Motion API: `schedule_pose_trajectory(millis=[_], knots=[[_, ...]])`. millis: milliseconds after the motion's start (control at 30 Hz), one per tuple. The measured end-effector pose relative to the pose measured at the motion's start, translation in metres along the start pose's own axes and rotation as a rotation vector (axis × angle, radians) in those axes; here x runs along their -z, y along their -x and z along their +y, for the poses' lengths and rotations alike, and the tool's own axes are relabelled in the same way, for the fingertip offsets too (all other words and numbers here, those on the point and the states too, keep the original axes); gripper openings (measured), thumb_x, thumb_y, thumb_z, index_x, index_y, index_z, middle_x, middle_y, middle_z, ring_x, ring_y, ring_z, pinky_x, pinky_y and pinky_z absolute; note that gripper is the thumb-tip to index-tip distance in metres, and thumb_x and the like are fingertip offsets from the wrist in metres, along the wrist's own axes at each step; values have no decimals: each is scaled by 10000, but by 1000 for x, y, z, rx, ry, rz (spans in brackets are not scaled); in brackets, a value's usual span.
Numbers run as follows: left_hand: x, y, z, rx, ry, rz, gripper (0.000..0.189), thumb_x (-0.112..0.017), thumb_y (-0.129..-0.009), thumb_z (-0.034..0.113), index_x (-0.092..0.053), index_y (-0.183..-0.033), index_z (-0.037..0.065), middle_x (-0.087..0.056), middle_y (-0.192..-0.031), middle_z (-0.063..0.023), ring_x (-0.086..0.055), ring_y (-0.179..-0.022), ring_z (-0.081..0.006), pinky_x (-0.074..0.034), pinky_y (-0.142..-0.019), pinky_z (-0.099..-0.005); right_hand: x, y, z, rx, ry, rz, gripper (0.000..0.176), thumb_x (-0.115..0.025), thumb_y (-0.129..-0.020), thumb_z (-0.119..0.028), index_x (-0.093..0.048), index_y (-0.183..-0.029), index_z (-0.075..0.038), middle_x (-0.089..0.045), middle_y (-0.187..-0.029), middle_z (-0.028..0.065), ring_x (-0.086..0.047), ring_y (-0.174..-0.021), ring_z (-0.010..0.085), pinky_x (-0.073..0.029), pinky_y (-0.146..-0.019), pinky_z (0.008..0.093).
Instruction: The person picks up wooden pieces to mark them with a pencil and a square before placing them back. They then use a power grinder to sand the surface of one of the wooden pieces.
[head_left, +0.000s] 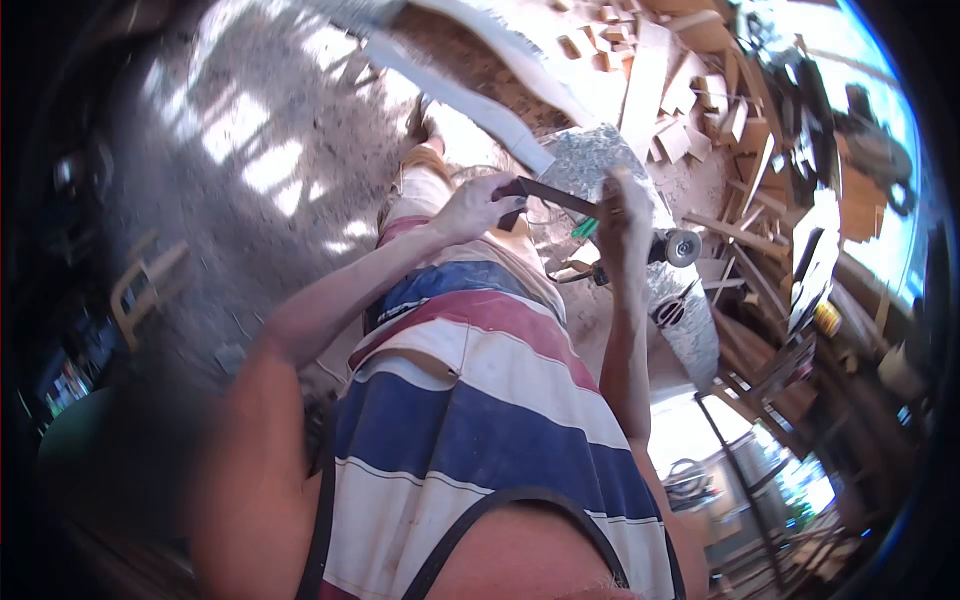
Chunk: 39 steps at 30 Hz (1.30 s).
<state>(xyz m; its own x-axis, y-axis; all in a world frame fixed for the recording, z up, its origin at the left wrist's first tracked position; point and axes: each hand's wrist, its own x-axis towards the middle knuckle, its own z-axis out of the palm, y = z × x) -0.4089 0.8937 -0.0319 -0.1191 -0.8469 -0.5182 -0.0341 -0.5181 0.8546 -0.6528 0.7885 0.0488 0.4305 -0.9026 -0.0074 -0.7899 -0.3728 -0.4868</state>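
Before my waist I hold a dark brown, flat strip [562, 196] that bends down sharply near its left end; its material I cannot make out. My left hand [475, 208] is closed on the bent end, fingers pinching it. The other end goes into my right hand [622, 215], whose fingers are curled and slightly blurred. Just below the strip, beside my right hand, is a small bright green item [585, 229]. A tool with a round grey wheel [683, 248] lies right of my right wrist, on the grey, worn work surface [590, 150].
Wood offcuts [683, 140] are heaped at the upper right, with long boards [645, 85] among them. A pale curved plank [465, 100] reaches the work surface. A wooden frame [145, 290] stands on the dusty floor [200, 230] at left. A dark wire-like item [672, 315] lies on the surface.
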Motion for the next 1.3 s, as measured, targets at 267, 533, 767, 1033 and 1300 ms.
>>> schedule_pose_trajectory(millis=[267,533,767,1033,1300], knots=[[83,-76,65,78,-114,-75,320,-718,-1078,226,-720,-1330,29,-749,-990,-15,-676,-855,-91,-576,-785,-277,-76,6,-26,-503,-672,-44,260,-619,-1127,-281,-714,-1243,-67,-770,-950,191,-763,-840,293,-578,-759,426],[110,-182,113,120,-155,-564,334,-729,-1064,194,-725,-1355,30,-743,-1272,-48,-665,-1185,-127,-517,-1058,-295,-90,-47,-27,-883,-1605,-94,475,-523,-1176,-396,-737,-1315,4,-765,-958,65,-690,-826,106,-549,-770,266],[99,-258,142,199,-202,-579,660,-712,-1027,459,-627,-1499,6,-707,-1417,-135,-707,-1199,-226,-550,-1070,-380,-90,-69,-43,-971,-1086,207,310,-697,-1093,-208,-763,-1297,16,-737,-984,61,-657,-899,132,-527,-853,293],[22,-369,117,-114,-861,-1003,452,-789,-905,272,-787,-1278,16,-822,-1160,-174,-784,-1021,-273,-592,-933,-385,-150,-83,-40,-949,-574,464,301,-627,-1095,-95,-696,-1374,-7,-754,-1103,190,-742,-940,289,-560,-834,402],[-17,-401,97,-137,-874,-1153,420,-806,-900,198,-787,-1295,59,-829,-1145,-131,-754,-945,-211,-581,-855,-369,-134,-79,18,-1172,-539,346,405,-711,-1075,-249,-665,-1379,14,-777,-943,153,-722,-800,226,-542,-712,352]])
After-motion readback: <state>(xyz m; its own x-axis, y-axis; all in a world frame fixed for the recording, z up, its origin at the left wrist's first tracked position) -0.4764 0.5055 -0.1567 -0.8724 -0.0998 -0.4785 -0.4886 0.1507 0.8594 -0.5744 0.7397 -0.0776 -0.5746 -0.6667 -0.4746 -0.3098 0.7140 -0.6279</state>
